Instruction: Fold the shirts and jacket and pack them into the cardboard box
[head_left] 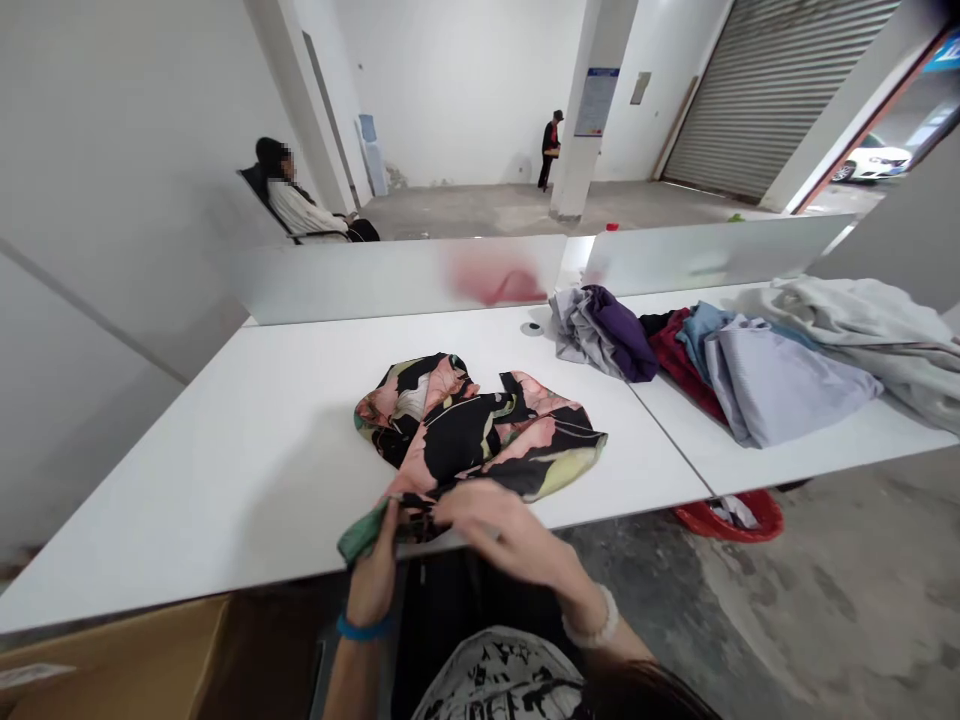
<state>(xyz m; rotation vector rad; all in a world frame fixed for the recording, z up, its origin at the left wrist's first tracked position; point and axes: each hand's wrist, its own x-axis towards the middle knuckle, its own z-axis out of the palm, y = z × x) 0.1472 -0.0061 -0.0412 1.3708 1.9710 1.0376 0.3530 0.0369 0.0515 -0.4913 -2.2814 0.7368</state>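
A floral garment (465, 440) in black, pink and green lies crumpled near the front edge of the white table (285, 400). My left hand (375, 565) is closed on its near end, with the thumb on top and a green bit of cloth sticking out to the left. From the right, my right hand (502, 525) reaches over the same near end, slightly blurred, its curled fingers gripping the cloth close to my left thumb. The garment's exact kind is hard to tell in its bunched state.
Grey and purple cloth (611, 330) and a pile of clothes (787, 375) lie to the right. A frosted divider (397, 280) borders the table's back. Below are a red basket (731, 520) and a cardboard box (127, 660). One person (300, 200) sits beyond; another (551, 150) stands farther off.
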